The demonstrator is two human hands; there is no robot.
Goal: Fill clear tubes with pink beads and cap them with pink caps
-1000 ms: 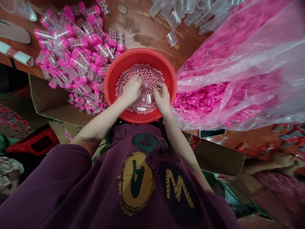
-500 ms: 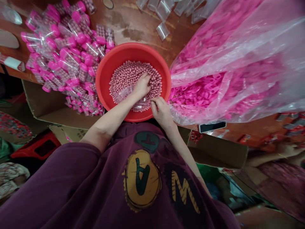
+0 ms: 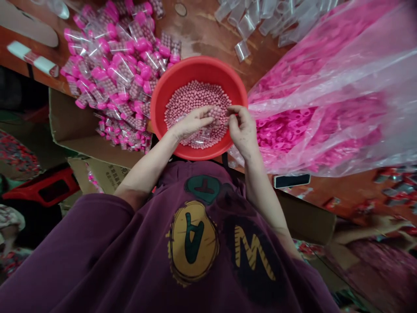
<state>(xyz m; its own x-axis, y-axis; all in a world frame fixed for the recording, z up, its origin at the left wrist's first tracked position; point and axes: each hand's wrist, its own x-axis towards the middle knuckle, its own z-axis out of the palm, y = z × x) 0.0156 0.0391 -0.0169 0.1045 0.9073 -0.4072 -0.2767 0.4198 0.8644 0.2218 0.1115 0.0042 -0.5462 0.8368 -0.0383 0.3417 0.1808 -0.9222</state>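
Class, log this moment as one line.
left hand: at round pink beads; right hand: at round red plastic basin; left of basin: pink-capped clear plastic containers

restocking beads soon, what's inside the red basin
Small pink beads and at least one clear container lie inside the red basin. What lies beneath the beads or behind the left hand is hidden.

Bowl [image 3: 198, 65]: plain bright red;
Beads [image 3: 195, 93]: dusty pink;
Capped tubes [image 3: 121, 76]: clear walls, hot-pink caps;
Loose tubes [image 3: 246, 27]: clear, colourless;
Small plastic pieces [image 3: 283, 130]: hot pink;
Bag [image 3: 342, 93]: translucent, whitish;
Table [image 3: 202, 30]: reddish brown, darker patches;
Shirt [image 3: 150, 248]: purple; dark-green oval; mustard oval with dark-green letter; yellow striped letter on dark patch;
Phone [image 3: 292, 180]: black front, pale edge
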